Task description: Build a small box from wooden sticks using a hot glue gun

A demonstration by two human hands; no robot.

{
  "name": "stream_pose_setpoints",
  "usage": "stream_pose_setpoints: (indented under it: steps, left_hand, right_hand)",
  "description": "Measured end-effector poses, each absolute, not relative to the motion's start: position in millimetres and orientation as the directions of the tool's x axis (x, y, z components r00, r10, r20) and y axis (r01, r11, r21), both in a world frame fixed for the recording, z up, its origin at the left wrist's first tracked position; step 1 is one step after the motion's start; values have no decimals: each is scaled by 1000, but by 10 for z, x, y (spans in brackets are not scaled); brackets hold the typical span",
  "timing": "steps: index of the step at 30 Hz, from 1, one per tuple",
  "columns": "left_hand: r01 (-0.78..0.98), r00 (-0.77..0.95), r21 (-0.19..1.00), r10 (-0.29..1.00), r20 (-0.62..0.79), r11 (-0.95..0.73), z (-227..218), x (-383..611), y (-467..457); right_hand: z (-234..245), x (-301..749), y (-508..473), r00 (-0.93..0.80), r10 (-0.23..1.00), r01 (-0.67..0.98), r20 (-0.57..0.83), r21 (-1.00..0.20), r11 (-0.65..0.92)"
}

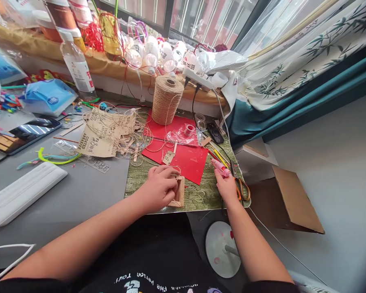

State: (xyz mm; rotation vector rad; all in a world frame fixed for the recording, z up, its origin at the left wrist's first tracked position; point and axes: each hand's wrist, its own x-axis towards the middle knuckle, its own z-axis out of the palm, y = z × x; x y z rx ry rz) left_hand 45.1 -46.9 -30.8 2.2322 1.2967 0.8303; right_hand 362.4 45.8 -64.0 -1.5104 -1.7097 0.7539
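Note:
My left hand (160,188) rests on a small wooden frame (179,192) that lies on the green mat (201,195), with its fingers curled over the frame's top edge. My right hand (227,185) is closed round a pink glue gun (220,167) near the mat's right edge, its nozzle pointing away up-left. Orange-handled scissors (243,189) lie just right of that hand. Red paper sheets (186,156) lie beyond both hands, and a big spool of jute twine (166,99) stands behind them.
Sandpaper sheets (102,136) and loose twine lie left of the red paper. A white flat case (21,193) and a tablet (21,136) sit on the grey table at left. A power strip (198,79) and bottles line the windowsill. A cardboard box (288,199) stands at right.

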Motion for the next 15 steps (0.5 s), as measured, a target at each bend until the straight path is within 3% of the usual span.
stream_pose_setpoints:
  steps: [4, 10, 13, 15]
  left_hand:
    - [624, 390, 631, 883, 259, -461, -289, 456, -465]
    - [629, 392, 630, 886, 249, -455, -280, 464, -456]
    - [630, 389, 629, 886, 252, -455, -293, 464, -456]
    - [626, 394, 629, 883, 255, -461, -301, 464, -455]
  right_hand:
    - [-785, 3666, 560, -23, 987, 489, 156, -860, 147]
    - [-781, 3706, 536, 64, 975, 539, 212, -830, 145]
    - [-737, 3739, 282, 281, 893, 621, 351, -776, 110]
    - [-691, 3712, 84, 344, 760, 711, 551, -682, 173]
